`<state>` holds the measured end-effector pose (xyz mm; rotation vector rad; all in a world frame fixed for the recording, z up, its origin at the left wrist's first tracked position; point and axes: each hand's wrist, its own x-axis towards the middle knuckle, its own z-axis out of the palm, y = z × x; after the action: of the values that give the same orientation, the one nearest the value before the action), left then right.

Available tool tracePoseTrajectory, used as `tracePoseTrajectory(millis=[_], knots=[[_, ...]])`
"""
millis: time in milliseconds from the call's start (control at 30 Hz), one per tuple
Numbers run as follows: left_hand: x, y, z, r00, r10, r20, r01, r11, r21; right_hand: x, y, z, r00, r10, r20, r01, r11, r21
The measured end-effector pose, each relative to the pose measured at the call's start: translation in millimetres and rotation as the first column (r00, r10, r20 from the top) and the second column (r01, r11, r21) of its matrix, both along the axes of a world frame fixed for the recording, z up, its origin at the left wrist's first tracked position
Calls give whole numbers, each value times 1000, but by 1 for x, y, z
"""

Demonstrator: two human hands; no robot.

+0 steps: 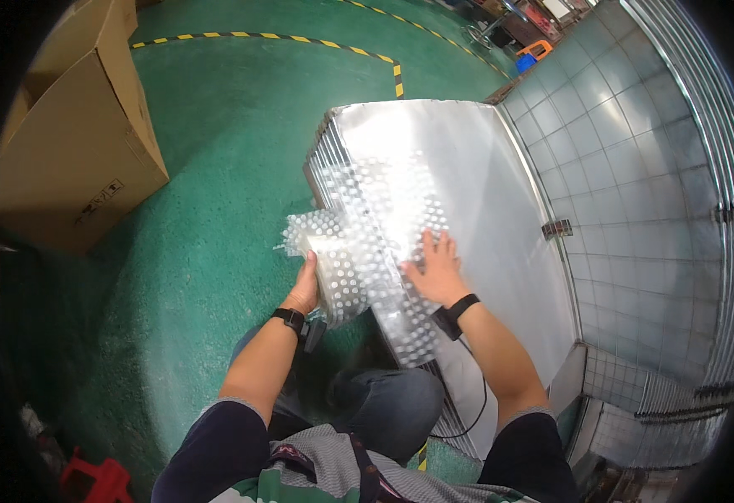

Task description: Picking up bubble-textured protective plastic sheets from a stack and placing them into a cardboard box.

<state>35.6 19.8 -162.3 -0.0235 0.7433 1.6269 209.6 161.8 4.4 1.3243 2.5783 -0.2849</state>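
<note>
The left hand (303, 289) is clamping its fingers on a clear, dotted plastic bubble-wrap bundle (342, 272), which is lying just to their right, beside one stack of flat silver metal panels (501, 210). The right hand (441, 277), fingers spread apart, is resting on one clear bubble-wrap sheet (388, 230), its long axis running along the stack's left edge. Two hands, one bundle are showing.
</note>
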Motion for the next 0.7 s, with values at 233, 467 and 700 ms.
tracePoseTrajectory(millis=[233,467,700], knots=[[-11,-7,21,998,-47,30,46,999,22,-25,-35,29,996,2,95,-3,1000,4],[-2,-8,8,999,20,27,-21,998,52,-83,-94,42,977,208,50,-201,972,-121],[-24,-22,13,1000,3,11,-4,992,123,-3,-73,59,895,388,-220,-379,922,85]])
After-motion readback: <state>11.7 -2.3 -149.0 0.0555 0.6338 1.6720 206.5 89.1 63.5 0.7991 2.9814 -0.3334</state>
